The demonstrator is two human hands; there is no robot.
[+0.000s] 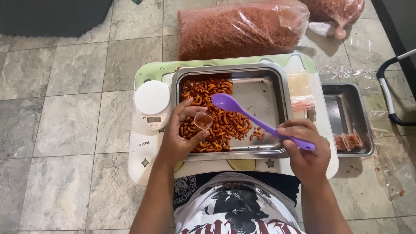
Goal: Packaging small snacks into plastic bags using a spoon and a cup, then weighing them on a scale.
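My left hand (180,136) holds a small clear plastic bag (203,121) open over a steel tray (264,71). The tray holds orange-red curled macaroni snacks (229,123) heaped on its left side. My right hand (305,149) grips the handle of a purple plastic spoon (232,104), whose empty bowl hovers just right of the bag's mouth, above the snacks. The tray rests on a small low white table (143,164) in front of my lap.
A white round digital scale (152,103) sits left of the tray. A stack of clear bags (300,89) lies to its right. A second steel tray (346,117) with filled packets stands on the tiled floor. Two large bags of snacks (238,28) lie behind.
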